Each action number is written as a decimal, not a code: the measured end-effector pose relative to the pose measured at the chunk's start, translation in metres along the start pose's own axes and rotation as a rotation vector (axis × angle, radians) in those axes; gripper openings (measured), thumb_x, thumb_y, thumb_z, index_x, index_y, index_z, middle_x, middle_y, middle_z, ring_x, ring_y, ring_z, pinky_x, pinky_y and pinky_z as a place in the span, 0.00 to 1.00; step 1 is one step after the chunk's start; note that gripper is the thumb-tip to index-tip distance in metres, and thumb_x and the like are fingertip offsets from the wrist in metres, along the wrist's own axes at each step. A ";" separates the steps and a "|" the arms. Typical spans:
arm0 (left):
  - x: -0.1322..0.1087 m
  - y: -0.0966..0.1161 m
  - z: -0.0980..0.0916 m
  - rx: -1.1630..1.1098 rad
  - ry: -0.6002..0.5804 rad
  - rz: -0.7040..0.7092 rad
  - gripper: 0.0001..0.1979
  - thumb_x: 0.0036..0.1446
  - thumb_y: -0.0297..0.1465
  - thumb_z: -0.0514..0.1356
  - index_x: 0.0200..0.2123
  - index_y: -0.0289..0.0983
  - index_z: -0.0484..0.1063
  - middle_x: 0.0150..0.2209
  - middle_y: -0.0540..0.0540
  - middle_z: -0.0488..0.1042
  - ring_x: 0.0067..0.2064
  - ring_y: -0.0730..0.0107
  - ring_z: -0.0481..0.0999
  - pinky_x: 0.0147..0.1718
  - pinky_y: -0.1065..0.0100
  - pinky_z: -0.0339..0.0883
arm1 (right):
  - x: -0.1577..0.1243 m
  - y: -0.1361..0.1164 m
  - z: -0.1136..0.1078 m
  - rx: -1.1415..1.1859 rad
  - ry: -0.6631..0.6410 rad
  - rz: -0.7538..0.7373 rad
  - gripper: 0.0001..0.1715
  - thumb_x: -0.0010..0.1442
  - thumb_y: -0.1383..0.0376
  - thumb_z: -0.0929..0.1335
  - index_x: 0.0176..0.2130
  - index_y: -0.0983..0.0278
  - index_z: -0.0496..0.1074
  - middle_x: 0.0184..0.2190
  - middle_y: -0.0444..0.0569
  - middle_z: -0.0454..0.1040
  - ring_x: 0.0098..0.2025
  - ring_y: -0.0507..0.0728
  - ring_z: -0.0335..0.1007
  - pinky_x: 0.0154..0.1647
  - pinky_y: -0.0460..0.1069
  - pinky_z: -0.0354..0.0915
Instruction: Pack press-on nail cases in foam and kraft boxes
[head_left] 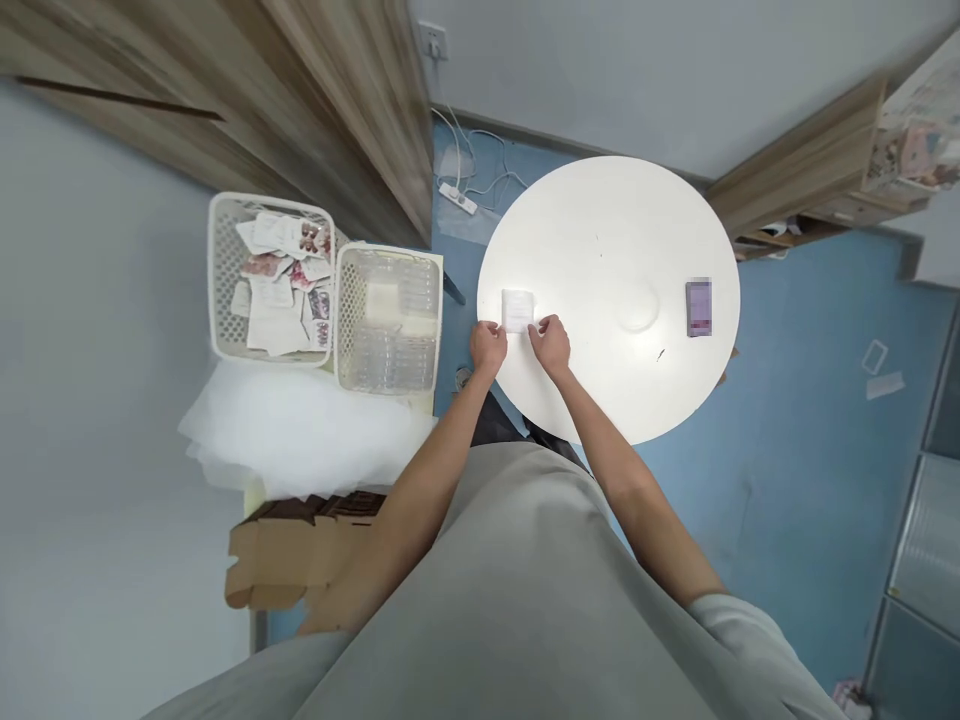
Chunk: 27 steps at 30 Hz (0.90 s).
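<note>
A small white square packet (pixel 517 308) lies near the left edge of a round white table (pixel 622 240). My left hand (pixel 488 346) pinches the packet's near left corner, fingers closed. My right hand (pixel 551 342) pinches its near right corner, fingers curled too. Both hands rest at the table's near left rim. A purple phone-like object (pixel 698 307) lies face up toward the table's right side, well away from both hands.
Left of the table stand two white mesh baskets: one (pixel 225 290) with several printed packets, one (pixel 346 330) with clear plastic trays. White foam sheets (pixel 300 430) and brown cardboard (pixel 292 560) lie below them. A power strip (pixel 457 197) sits on the blue floor.
</note>
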<state>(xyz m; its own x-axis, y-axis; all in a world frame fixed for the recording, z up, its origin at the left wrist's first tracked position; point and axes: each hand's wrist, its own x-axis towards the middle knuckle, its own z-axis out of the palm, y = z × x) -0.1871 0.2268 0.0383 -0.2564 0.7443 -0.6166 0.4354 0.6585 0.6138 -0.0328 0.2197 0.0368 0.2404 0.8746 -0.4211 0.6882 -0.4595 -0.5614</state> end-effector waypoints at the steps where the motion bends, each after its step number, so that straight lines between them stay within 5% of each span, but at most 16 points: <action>1: -0.014 -0.007 -0.003 -0.022 0.002 0.006 0.07 0.72 0.30 0.60 0.50 0.37 0.76 0.54 0.34 0.83 0.56 0.51 0.82 0.57 0.56 0.73 | -0.010 0.004 -0.006 0.010 -0.013 -0.039 0.10 0.71 0.54 0.67 0.45 0.57 0.65 0.46 0.54 0.78 0.45 0.63 0.75 0.47 0.56 0.70; 6: -0.099 -0.060 -0.014 -0.103 0.096 -0.020 0.05 0.70 0.33 0.61 0.42 0.41 0.76 0.48 0.39 0.85 0.51 0.54 0.84 0.55 0.58 0.75 | -0.058 0.035 -0.025 0.056 -0.200 -0.189 0.10 0.69 0.53 0.65 0.41 0.56 0.66 0.44 0.52 0.80 0.40 0.61 0.75 0.44 0.55 0.69; 16: -0.284 -0.175 -0.004 -0.342 0.565 -0.265 0.08 0.63 0.38 0.65 0.35 0.42 0.74 0.39 0.43 0.84 0.45 0.56 0.84 0.53 0.56 0.77 | -0.141 0.083 -0.013 0.086 -0.583 -0.301 0.14 0.65 0.50 0.67 0.36 0.56 0.67 0.39 0.53 0.82 0.41 0.63 0.77 0.43 0.56 0.71; 22: -0.344 -0.240 -0.025 -0.456 0.720 -0.403 0.08 0.60 0.37 0.63 0.39 0.40 0.76 0.45 0.41 0.85 0.49 0.57 0.84 0.54 0.57 0.78 | -0.179 0.074 -0.011 0.082 -0.668 -0.417 0.13 0.64 0.51 0.68 0.35 0.56 0.67 0.37 0.50 0.81 0.42 0.63 0.77 0.47 0.56 0.71; 27: -0.365 -0.300 -0.065 -0.208 0.791 -0.439 0.16 0.64 0.32 0.59 0.52 0.34 0.78 0.56 0.34 0.84 0.59 0.52 0.83 0.65 0.54 0.74 | -0.216 0.066 -0.019 0.115 -0.707 -0.499 0.15 0.66 0.49 0.68 0.35 0.56 0.68 0.37 0.49 0.80 0.41 0.62 0.76 0.47 0.55 0.71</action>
<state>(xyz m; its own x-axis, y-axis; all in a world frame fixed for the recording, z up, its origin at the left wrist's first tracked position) -0.2806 -0.2353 0.1111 -0.9090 0.2321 -0.3462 0.0156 0.8490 0.5282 -0.0264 0.0027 0.1039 -0.5779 0.6942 -0.4291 0.5174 -0.0949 -0.8505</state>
